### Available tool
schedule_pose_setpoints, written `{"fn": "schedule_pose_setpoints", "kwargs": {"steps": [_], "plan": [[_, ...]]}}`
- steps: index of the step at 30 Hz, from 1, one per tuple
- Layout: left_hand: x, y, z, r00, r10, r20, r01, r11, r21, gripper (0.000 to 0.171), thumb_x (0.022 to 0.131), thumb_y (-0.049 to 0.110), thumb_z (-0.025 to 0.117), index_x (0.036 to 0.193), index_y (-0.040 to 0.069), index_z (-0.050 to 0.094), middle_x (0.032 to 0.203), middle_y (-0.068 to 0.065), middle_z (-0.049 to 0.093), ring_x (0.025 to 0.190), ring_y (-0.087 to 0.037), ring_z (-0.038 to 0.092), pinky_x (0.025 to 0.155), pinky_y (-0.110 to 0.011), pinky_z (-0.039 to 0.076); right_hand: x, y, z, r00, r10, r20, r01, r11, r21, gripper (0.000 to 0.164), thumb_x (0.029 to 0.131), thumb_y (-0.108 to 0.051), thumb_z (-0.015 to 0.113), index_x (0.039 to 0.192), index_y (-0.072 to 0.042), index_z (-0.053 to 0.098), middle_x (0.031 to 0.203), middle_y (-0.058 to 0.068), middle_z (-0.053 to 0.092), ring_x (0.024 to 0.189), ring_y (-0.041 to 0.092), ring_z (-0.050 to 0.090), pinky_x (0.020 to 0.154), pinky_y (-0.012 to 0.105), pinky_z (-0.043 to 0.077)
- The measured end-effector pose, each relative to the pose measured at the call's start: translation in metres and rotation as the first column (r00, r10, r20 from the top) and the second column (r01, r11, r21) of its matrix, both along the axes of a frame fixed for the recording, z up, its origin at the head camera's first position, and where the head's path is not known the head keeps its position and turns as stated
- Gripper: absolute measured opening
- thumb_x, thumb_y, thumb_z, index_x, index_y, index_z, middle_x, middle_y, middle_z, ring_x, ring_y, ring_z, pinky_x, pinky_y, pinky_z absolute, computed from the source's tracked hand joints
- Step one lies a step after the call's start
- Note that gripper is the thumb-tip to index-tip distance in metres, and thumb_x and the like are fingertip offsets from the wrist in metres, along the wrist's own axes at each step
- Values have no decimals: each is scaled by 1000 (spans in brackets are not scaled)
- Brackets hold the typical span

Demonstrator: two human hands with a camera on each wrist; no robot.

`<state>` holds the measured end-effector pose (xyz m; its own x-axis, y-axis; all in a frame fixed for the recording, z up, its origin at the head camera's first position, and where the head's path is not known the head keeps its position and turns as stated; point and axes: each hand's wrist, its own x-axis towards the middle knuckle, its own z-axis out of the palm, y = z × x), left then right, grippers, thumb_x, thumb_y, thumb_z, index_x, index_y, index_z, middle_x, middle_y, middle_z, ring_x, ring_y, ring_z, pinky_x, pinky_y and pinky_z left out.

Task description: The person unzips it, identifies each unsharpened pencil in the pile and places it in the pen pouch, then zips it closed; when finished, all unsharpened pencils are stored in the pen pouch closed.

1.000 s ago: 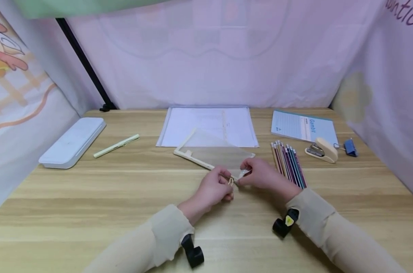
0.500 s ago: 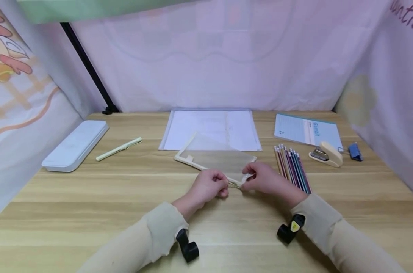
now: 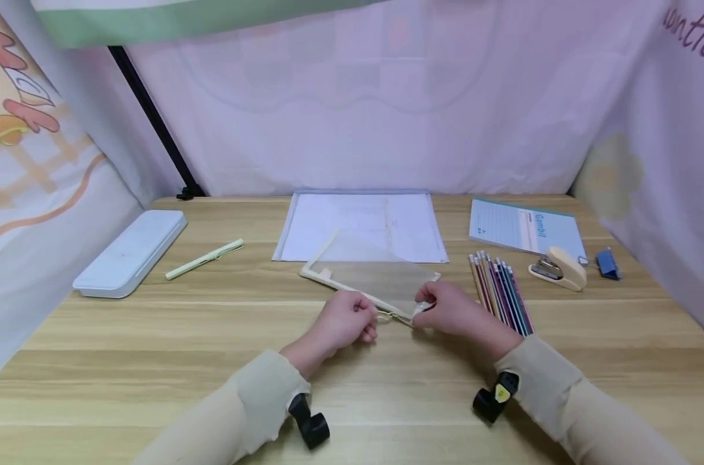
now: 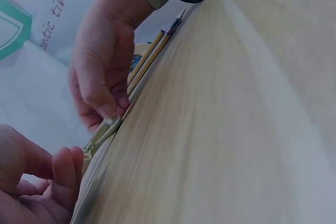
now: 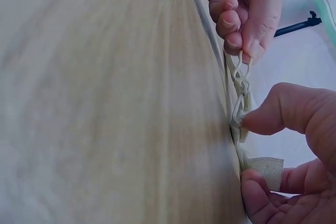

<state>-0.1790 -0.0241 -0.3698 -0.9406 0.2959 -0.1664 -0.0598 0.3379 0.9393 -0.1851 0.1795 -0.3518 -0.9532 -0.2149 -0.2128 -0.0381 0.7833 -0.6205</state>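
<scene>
A see-through mesh zip pouch (image 3: 381, 278) with cream edging lies aslant at mid-table, its far part overlapping the white paper. Along its near edge, my left hand (image 3: 343, 316) pinches the zipper's cord pull (image 5: 242, 72) between thumb and fingers; the cord stretches toward the right hand. My right hand (image 3: 447, 310) grips the pouch's near right corner, where a small fabric tab (image 5: 266, 171) sticks out between the fingers in the right wrist view. The right fingers hide part of that corner. In the left wrist view both hands meet at the zipper end.
White paper in a clear sleeve (image 3: 311, 219) lies behind the pouch. Several pencils (image 3: 503, 294) lie right of it, with a stapler (image 3: 559, 268), blue binder clip (image 3: 608, 263) and notepad (image 3: 526, 226) beyond. At left are a pale green pen (image 3: 205, 258) and a white case (image 3: 131, 254).
My left hand has moved left along the near edge, drawing the cord pull away from the right hand. My right hand stays at the pouch corner. The head view has tilted slightly.
</scene>
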Motion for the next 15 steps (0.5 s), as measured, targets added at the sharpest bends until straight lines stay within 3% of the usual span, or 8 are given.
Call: {"fn": "schedule_pose_setpoints", "kwargs": {"steps": [6,15], "plan": [[-6,-32,-2,998,64,-21,-65,998,-24,11,89,2,54,83,-5,60,65,-11,61,53,-13,57,53,-25,51,1,0,-1,1000,20,19,-20,1000,-3,35,72,-15,72,102,-3,59,96,9,56,82,20,50,71,31,45],[-10,-110,9,990,140,-31,-142,987,-80,12,91,4,51,92,-7,56,73,-9,58,61,-13,54,55,-24,50,1,6,2,997,41,61,-35,995,-90,39,72,-9,70,107,-2,57,97,10,57,81,20,50,68,29,45]]}}
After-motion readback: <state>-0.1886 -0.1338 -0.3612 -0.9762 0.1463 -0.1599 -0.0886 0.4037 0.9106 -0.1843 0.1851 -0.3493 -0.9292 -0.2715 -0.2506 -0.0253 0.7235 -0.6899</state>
